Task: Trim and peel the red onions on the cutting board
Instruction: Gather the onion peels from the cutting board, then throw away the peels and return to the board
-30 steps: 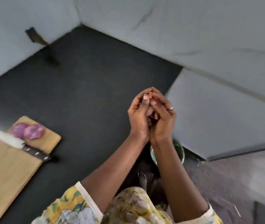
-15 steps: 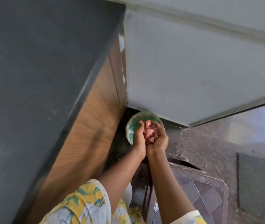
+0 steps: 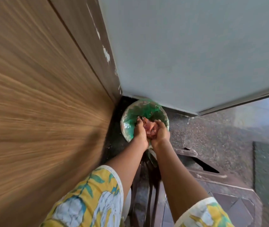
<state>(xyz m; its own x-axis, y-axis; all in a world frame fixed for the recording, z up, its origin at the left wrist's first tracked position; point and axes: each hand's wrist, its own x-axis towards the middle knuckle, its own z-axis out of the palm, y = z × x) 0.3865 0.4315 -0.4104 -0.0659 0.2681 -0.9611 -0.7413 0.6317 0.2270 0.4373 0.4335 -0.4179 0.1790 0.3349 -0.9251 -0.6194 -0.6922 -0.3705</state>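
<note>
Lowered from counter height a second ago, the left hand point(image 3: 140, 134) and right hand point(image 3: 161, 132) — cupped, fingers curled round onion skins point(image 3: 149, 128) — now hover over the green-lined bin point(image 3: 127, 126), likely to dump scraps; red onions and cutting board are out of view.

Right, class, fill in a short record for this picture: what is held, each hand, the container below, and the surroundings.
onion peels: reddish scraps cupped between both palms
left hand: cupped, fingers curled round the peels
right hand: cupped against the other hand, fingers curled round the peels
bin: round, lined with green plastic; both hands are over its opening
cabinet: wood-grain panel to the left of the bin
floor: dark speckled stone
</note>
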